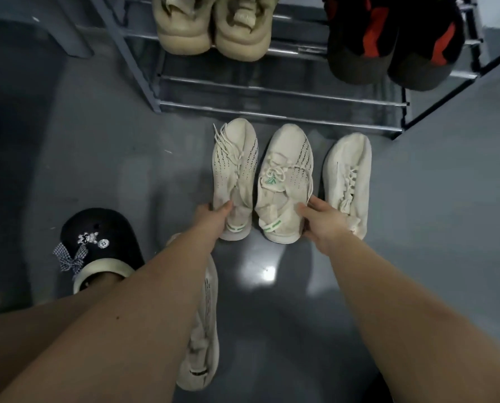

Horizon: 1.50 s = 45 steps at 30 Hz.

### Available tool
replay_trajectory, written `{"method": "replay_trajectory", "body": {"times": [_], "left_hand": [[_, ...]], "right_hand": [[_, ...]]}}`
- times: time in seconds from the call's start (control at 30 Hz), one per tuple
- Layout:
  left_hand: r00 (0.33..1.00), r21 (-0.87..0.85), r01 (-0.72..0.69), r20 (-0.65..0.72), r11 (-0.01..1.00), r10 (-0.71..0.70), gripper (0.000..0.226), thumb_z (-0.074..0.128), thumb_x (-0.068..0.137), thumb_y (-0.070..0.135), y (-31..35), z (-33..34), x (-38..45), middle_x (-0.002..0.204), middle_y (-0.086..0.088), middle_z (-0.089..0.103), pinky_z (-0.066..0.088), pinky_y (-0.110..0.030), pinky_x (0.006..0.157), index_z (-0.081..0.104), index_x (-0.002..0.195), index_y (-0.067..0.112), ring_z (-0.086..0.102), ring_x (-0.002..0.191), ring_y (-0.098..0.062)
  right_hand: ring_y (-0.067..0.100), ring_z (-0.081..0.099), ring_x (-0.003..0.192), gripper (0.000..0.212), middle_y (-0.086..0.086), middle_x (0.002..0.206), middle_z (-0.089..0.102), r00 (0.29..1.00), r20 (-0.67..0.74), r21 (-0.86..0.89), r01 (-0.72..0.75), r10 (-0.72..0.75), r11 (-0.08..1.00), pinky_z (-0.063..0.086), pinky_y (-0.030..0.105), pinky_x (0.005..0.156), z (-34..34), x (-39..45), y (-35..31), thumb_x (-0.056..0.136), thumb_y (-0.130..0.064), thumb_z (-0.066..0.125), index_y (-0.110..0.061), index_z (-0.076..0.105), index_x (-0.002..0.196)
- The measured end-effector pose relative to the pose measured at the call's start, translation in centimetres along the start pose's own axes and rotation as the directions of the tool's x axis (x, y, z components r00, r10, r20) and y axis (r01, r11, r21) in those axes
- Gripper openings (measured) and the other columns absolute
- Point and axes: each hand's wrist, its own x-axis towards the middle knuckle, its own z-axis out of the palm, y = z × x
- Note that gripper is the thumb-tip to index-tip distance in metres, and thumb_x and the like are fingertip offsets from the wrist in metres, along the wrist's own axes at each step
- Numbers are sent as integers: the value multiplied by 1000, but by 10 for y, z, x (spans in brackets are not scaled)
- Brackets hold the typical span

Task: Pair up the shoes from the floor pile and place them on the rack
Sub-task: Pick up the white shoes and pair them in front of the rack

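Two matching cream knit sneakers with green heel tabs stand side by side on the grey floor, toes toward the rack (272, 110). My left hand (213, 218) grips the heel end of the left sneaker (234, 161). My right hand (320, 219) grips the heel end of the right sneaker (286, 175). Another cream sneaker (349, 175) lies just right of them. A fourth cream sneaker (203, 330) with a dark heel tab lies under my left forearm, partly hidden.
The metal rack's upper tier carries a beige pair (211, 27) and a black pair with red panels (394, 39); its lower bars are bare. My foot in a black clog (97, 245) with charms stands at the left. A grey wall edges the floor on the right.
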Motion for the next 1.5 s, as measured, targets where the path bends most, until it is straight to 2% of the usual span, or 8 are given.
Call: {"method": "replay_trajectory", "body": {"times": [0.1, 0.33, 0.43, 0.57, 0.7, 0.83, 1.1, 1.5], "left_hand": [[999, -23, 30, -25, 999, -30, 60, 73, 76, 42, -4, 0, 3, 122, -2, 62, 47, -42, 99, 54, 127, 17, 59, 109, -25], [999, -34, -36, 3, 999, 36, 105, 80, 31, 74, -21, 7, 3, 116, -1, 66, 51, -40, 94, 59, 120, 23, 65, 102, -20], [998, 4, -61, 25, 998, 61, 118, 81, 16, 75, -38, 14, 20, 117, 0, 65, 53, -43, 92, 58, 120, 25, 65, 102, -20], [995, -21, -52, 84, 998, 54, 81, 87, 50, 49, -18, 14, -6, 109, 3, 67, 50, -26, 81, 60, 120, 19, 64, 93, -11], [986, -212, 57, 167, 976, -21, 43, 78, 74, 31, -17, 16, -7, 92, 7, 65, 47, -22, 71, 60, 110, 17, 59, 80, -5], [954, -373, 177, 294, 911, -65, 28, 73, 79, 25, -13, 15, -14, 102, 1, 64, 55, -36, 75, 55, 100, 19, 62, 92, -17], [928, -450, 172, 372, 876, 9, 26, 66, 86, 20, -7, -6, -38, 104, -5, 62, 56, -38, 67, 52, 107, 15, 63, 89, -20], [932, -467, -40, 301, 883, 201, 25, 63, 88, 24, 33, -70, -57, 94, -3, 67, 58, -31, 65, 55, 110, 15, 66, 83, -18]], "right_hand": [[23, 67, 103, 84, -2, 111, 71, 996, -86, -65, -10, 4, 998, 50, 44, 97, -1, 11, 17, 48, -59, 77, -21, 64, 122], [24, 59, 111, 120, 3, 121, 62, 978, -169, -184, -153, 122, 971, 50, 42, 96, 24, -4, 14, 27, -76, 73, -12, 53, 127], [20, 63, 101, 97, 7, 116, 66, 974, -151, -86, -183, 168, 979, 55, 33, 87, 28, -6, 19, 44, -57, 86, -6, 58, 122], [10, 51, 67, 65, 2, 95, 61, 986, -82, -90, -154, 147, 984, 43, 19, 62, 22, -10, 22, 63, -40, 85, -5, 61, 114], [16, 62, 90, 59, 2, 105, 66, 984, -17, 45, -174, 175, 984, 53, 34, 86, 20, -18, 16, 68, -27, 84, -7, 57, 117], [21, 67, 90, 57, 11, 119, 64, 985, 35, 273, -171, 168, 947, 57, 29, 70, 20, -28, 12, 75, -10, 78, -4, 48, 123], [24, 71, 79, 64, 11, 116, 66, 986, 94, 335, -163, 139, 928, 57, 30, 55, 18, -55, 2, 79, -12, 74, -11, 43, 135], [22, 65, 95, 60, 8, 121, 64, 993, 120, 364, -54, 11, 930, 53, 32, 75, 67, -92, -35, 80, -13, 74, -11, 46, 133]]}}
